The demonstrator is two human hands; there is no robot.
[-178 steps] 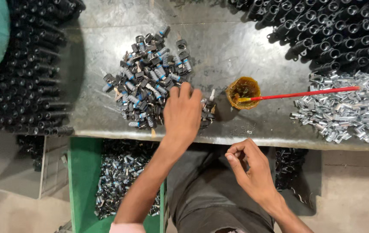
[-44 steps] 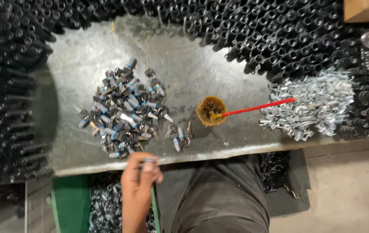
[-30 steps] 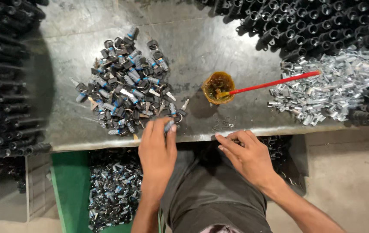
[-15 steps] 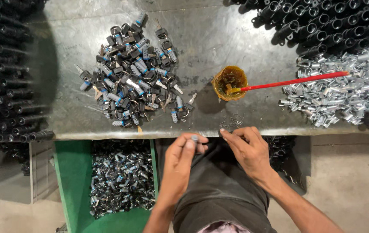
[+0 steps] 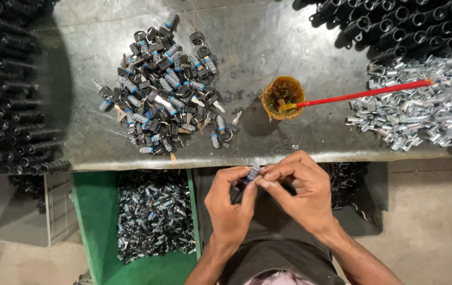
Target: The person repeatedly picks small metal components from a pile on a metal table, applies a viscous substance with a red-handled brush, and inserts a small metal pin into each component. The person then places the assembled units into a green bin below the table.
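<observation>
Silvery and small, the lock cylinder (image 5: 253, 172) sits pinched between my left hand (image 5: 231, 203) and right hand (image 5: 300, 192), both closed on it at lower centre. Lower left, the green bin (image 5: 96, 221) holds many pieces. Higher up, a large keyed-parts heap (image 5: 165, 89) waits beside the grease cup (image 5: 282, 97).

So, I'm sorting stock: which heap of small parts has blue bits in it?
The dark heap left of the orange cup; the right-hand heap is plain silver.
</observation>
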